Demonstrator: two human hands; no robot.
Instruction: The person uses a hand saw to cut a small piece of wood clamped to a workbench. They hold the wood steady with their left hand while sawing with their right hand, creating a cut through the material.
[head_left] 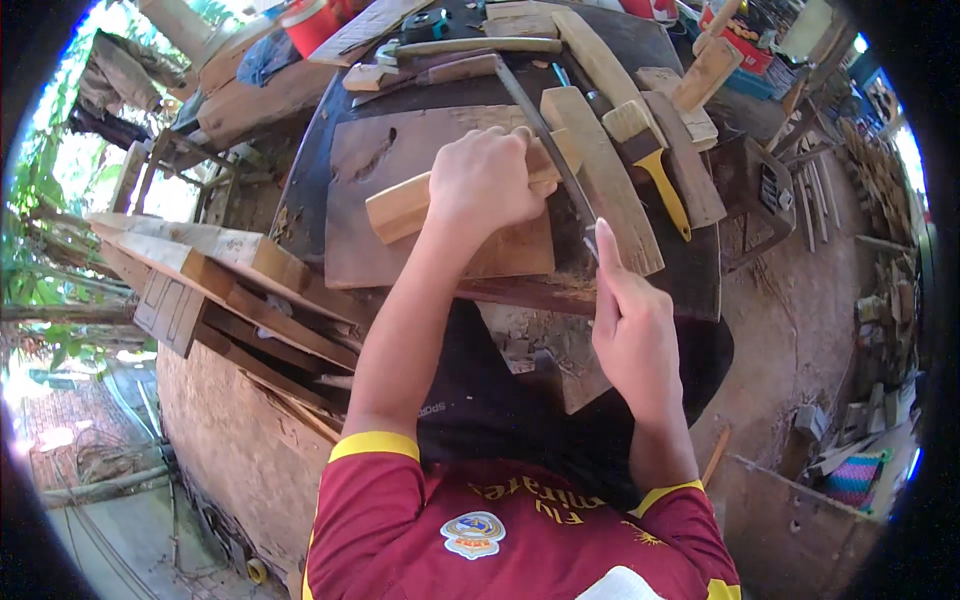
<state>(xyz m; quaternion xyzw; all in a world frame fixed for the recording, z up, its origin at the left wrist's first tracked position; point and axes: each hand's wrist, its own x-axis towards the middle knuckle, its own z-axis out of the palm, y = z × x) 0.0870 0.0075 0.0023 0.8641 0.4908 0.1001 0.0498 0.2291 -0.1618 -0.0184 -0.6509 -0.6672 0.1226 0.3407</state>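
Observation:
My left hand (487, 178) is closed over a pale wooden block (400, 208), pressing it down on a flat brown board (365, 240) on the workbench. The block lies slantwise, its left end sticking out beside my wrist. In my right hand (637, 325) is the near end of a long, thin metal file (545, 130), with the index finger stretched along it. The file reaches away from me, passing just right of my left hand. Whether its edge touches the block is hidden by that hand.
A thick plank (610, 190) lies right of the file. Beside it rests a paintbrush (662, 185) with a yellow handle. A hammer (470, 47) and wood pieces lie along the bench's (312, 170) far side. Cut timber (215, 270) juts out at the left.

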